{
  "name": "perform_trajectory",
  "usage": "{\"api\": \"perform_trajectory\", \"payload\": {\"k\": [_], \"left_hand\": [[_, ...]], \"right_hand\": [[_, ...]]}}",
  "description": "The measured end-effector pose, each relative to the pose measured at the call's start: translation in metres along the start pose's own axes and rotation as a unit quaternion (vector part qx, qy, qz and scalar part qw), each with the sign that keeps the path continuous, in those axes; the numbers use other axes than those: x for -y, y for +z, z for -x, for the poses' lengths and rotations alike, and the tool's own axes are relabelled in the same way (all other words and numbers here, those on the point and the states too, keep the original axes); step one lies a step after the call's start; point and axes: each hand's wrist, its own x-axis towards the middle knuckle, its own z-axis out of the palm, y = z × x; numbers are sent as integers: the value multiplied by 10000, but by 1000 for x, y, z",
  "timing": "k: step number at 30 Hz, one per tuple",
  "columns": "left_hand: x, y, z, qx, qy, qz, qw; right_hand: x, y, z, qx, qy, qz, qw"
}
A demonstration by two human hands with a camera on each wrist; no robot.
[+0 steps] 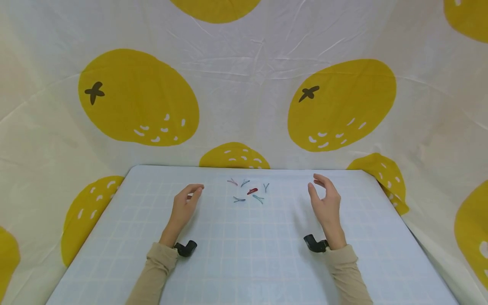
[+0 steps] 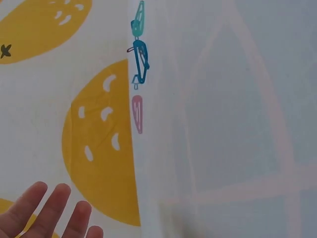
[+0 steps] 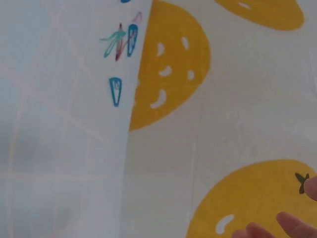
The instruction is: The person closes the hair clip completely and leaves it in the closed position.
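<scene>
Several small snap hair clips lie spread out near the far edge of the table. Among them are a pink clip (image 1: 232, 182), a dark red clip (image 1: 252, 191), a teal clip (image 1: 258, 199) and blue ones, such as the blue clip (image 1: 239, 199) at the front left. My left hand (image 1: 184, 206) hovers left of the group, its fingers loosely bent and holding nothing. To the right of the clips, my right hand (image 1: 327, 203) is raised with thumb and fingers apart, also holding nothing. Some clips overlap in both wrist views, with the pink clip (image 2: 137, 114) lowest in the left one.
A white tablecloth (image 1: 244, 262) with a pale grid covers the table. Behind it hangs a white curtain (image 1: 244, 106) printed with large yellow fruit. Black wrist cameras sit at the left wrist (image 1: 186, 248) and the right wrist (image 1: 315, 244).
</scene>
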Motion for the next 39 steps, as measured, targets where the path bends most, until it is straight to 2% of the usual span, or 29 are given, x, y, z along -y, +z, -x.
{"api": "perform_trajectory", "payload": {"k": [4,9,14,18,25,33,39], "left_hand": [[-5,4,-3,-35,-206,231,9995],[-7,11,-4,20,-239,527,9983],[-5,19,-7,74,-213,681,9974],[-5,26,-9,100,-255,729,9970],[-8,38,-10,82,-463,658,9967],[-5,50,-12,215,-654,762,9947],[-3,60,-15,331,-811,1340,9871]], "right_hand": [[4,6,-5,-98,126,-333,9993],[9,14,-9,-22,611,-961,9935],[16,23,-11,116,864,-1768,9804],[18,29,-12,121,820,-2254,9707],[17,43,-10,18,912,-3163,9443],[19,66,-7,-38,1071,-3416,9337],[14,88,-1,35,1492,-3466,9261]]}}
